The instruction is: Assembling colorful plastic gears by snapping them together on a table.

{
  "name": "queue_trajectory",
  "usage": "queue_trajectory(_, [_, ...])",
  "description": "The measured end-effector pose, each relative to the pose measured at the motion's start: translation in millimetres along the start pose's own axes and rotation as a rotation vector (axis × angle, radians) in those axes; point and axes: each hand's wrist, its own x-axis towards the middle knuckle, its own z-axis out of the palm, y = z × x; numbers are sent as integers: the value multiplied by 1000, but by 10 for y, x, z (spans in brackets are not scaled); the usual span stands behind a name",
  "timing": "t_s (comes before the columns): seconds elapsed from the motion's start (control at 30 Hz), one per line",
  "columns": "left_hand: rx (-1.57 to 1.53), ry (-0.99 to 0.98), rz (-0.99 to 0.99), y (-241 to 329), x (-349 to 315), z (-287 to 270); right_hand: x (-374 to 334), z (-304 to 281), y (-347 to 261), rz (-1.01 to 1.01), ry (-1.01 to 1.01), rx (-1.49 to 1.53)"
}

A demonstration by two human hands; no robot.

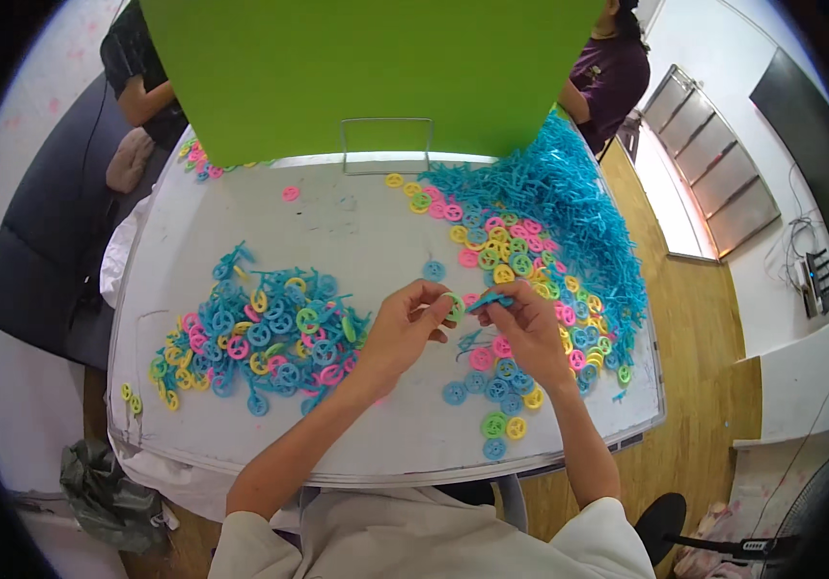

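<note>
Between thumb and fingers, my left hand [412, 323] pinches a light green plastic wheel [454, 308]. My right hand [526, 328] grips a blue plastic stick piece [490, 302], its tip pointing at the wheel and close to it; whether they touch I cannot tell. A lone blue wheel [434, 271] lies just beyond my hands. To the right spreads a pile of loose wheels [520, 243] in pink, yellow, green and blue. On the left sits a heap of wheels joined with blue sticks [258, 333].
A large mound of blue stick pieces [578, 207] covers the table's far right. A green panel [366, 77] stands across the back of the white table [241, 212], with a wire stand [386, 120] before it. One person [139, 72] is behind left, another [615, 72] behind right.
</note>
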Motion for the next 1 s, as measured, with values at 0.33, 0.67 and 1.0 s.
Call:
queue_trajectory(0.33, [25,17,53,-199,-20,-54,17,224,19,174,61,-173])
queue_trajectory(0.67, [-29,104,175,-225,-8,-41,37,297,-42,150,39,-119])
queue_trajectory(1.0, [67,133,165,-282,44,-127,22,398,22,147,51,-141])
